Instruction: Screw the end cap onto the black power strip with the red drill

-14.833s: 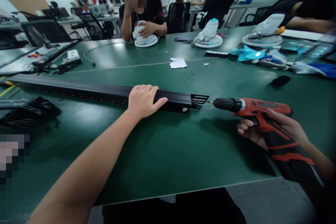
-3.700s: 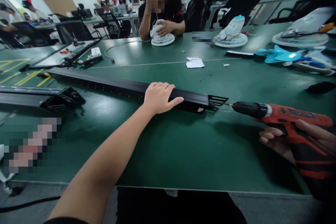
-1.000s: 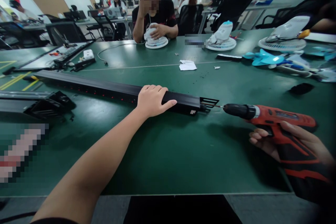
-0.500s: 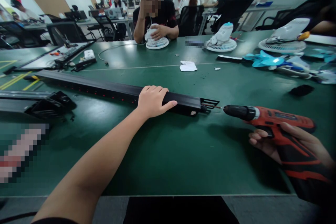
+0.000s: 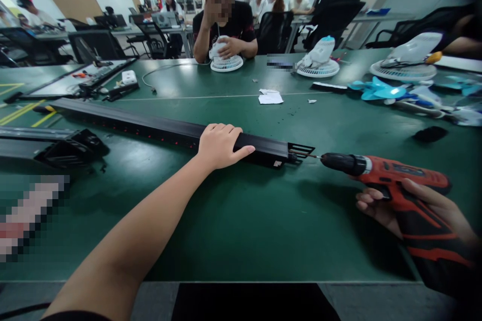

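A long black bar-shaped housing [image 5: 165, 128] lies across the green table. My left hand [image 5: 220, 145] is wrapped over its top near the right end, thumb pointing right. In my right hand [image 5: 380, 205] is a red and black cordless drill [image 5: 395, 170], its fingers round the handle by the trigger. A long thin bit [image 5: 312, 156] runs from the chuck into the open end of the housing, beside a slotted black end piece [image 5: 303, 148]. Where the bit's tip meets the housing is hidden.
Another black housing [image 5: 41, 145] lies at the left. Across the green table [image 5: 241, 241], a person [image 5: 241, 25] handles a white fan part [image 5: 226, 63]. More fan parts [image 5: 318, 65] and blue fan blades [image 5: 380, 89] lie at the right. Paper scraps [image 5: 270, 97] and a white socket block [image 5: 128, 78] lie farther back.
Almost nothing differs. The view has tilted slightly, and both hands, the housing and the drill keep nearly the same places.
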### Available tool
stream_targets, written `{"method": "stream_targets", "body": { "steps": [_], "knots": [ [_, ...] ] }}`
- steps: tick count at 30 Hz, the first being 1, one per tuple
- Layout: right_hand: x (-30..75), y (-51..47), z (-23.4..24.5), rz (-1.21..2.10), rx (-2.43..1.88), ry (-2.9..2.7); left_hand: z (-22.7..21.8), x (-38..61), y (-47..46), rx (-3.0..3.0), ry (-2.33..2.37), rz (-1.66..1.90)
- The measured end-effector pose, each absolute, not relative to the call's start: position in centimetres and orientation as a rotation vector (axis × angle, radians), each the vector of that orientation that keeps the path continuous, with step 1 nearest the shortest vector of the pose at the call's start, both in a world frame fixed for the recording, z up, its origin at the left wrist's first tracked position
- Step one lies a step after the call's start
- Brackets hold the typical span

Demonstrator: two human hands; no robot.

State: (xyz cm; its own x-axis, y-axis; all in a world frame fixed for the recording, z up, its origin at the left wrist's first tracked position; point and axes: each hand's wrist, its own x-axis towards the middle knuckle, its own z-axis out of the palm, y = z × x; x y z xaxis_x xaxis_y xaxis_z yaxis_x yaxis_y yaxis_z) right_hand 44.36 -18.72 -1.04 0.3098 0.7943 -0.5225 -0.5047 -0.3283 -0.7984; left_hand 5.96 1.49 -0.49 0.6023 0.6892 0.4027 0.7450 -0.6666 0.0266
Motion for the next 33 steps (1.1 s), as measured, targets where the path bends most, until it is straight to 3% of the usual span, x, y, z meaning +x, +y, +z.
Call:
{"method": "stream_targets", "body": {
  "steps": [33],
  "knots": [
    [44.0, -17.6, -0.5, 1.367, -1.341, -0.153, -0.7, 6.0, 1.6, -2.657, -1.198, -0.582]
  ]
}}
